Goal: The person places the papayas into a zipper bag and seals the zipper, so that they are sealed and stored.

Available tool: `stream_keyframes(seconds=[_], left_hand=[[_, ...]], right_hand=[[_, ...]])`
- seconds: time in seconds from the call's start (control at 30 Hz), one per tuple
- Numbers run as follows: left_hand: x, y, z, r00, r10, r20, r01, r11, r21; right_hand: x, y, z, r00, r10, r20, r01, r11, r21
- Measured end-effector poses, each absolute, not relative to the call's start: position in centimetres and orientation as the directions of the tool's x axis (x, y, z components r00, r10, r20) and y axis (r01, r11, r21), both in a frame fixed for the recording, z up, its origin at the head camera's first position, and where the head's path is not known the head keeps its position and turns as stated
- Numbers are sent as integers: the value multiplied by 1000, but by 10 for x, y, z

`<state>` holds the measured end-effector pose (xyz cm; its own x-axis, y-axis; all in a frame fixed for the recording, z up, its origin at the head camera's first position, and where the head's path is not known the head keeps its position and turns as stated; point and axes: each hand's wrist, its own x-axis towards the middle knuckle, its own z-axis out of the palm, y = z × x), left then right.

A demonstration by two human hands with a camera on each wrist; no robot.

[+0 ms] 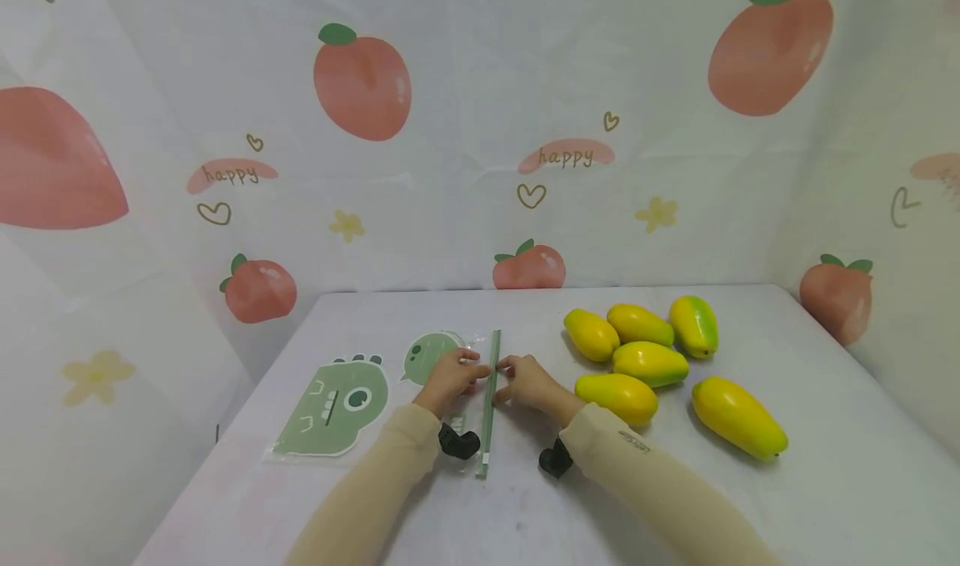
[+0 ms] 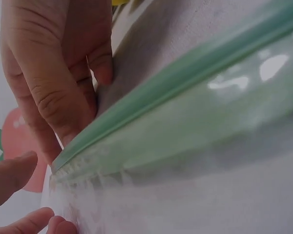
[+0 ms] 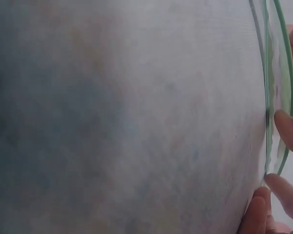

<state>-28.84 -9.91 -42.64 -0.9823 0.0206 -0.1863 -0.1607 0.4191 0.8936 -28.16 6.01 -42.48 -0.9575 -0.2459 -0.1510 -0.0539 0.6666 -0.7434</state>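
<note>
Zip bag: your clear bag with the green monster print (image 1: 337, 408) is lying on the surface (image 1: 465, 524), its mouth side facing the hands.
Green zip strip: the strip (image 1: 487, 424) is running between your hands; you cannot tell from here whether its two lips are parting.
Left hand: your left hand (image 1: 450, 378) is reaching over the plastic beside the strip, thumb standing apart from the other fingers, seemingly gripping nothing.
Right hand: your right hand (image 1: 534, 385) is curling thumb and finger in at the strip's edge, apparently pinching it lightly.
Slip risk: the thin lips may be sliding out from under your fingertips if that pinch is too shallow.
Tear risk: uneven pulling could be kinking the strip or straining its seam.
Slider: the pale slider (image 1: 486, 458) is sitting at the near end; dragging the strip sideways could be jamming it.
Nearest fruit: the yellow-green fruit (image 1: 617, 398) is lying close by your right cuff, so a wide elbow swing could be rolling it.
</note>
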Motion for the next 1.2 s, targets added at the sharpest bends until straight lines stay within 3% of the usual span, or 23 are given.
stream_keyframes(seconds=[0.67,1.2], left_hand=[[-295,-100,-424,-977,107,-184,-65,676,734],[-297,-101,-426,-977,109,-183,-57,694,718]], right_hand=[[-282,58,-422,-948,-243,-207,-21,696,-718],[-283,57,-423,-949,-247,-195,-40,709,-704]])
